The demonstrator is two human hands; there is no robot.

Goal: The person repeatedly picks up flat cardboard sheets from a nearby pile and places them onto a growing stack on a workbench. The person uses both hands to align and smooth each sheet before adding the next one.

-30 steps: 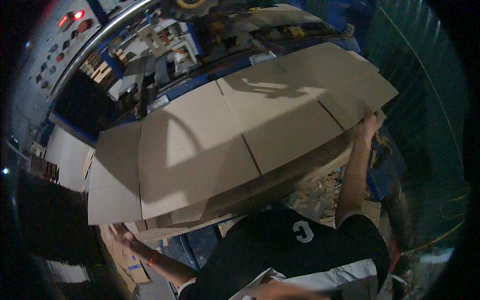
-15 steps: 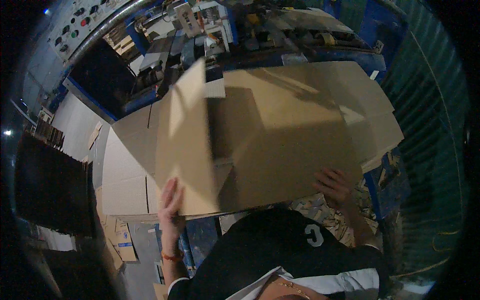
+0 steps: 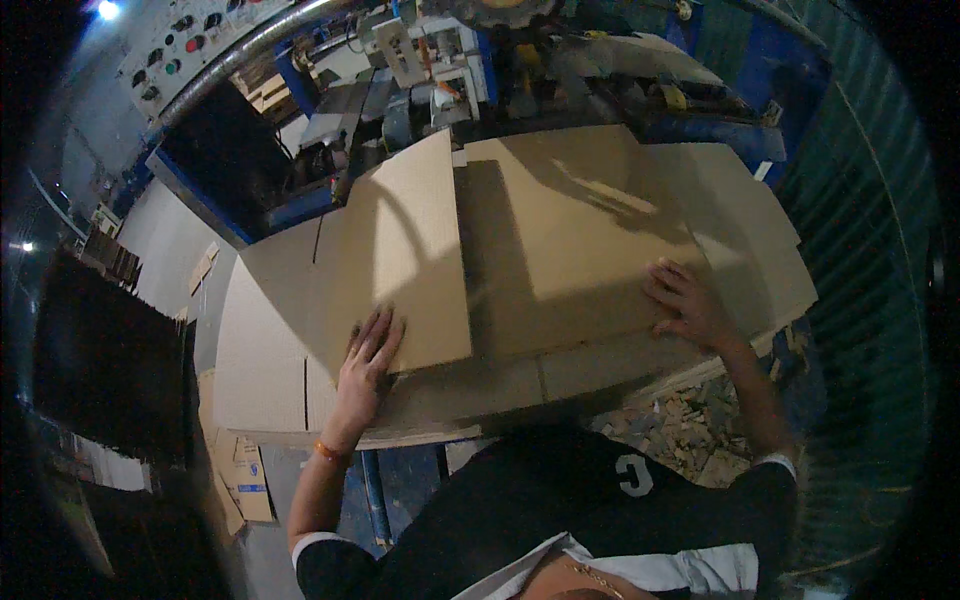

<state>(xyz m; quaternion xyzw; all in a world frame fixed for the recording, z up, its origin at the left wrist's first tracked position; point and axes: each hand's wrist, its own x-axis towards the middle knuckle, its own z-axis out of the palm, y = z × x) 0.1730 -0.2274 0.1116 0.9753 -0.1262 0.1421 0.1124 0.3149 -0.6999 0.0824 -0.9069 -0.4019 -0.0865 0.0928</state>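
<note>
Blue factory machinery point(image 3: 440, 60) fills the top of the frame behind a large flat brown corrugated cardboard sheet point(image 3: 560, 230) at centre, one panel folded over. Left hand point(image 3: 365, 365) presses flat, fingers spread, on the folded panel's lower edge; right hand point(image 3: 690, 305) lies open-palmed at centre right. Wood scraps point(image 3: 690, 425) litter the lower right floor.

My folded cardboard sheet point(image 3: 520, 250) hides the table beneath; my left hand point(image 3: 365, 365) covers its corner
</note>
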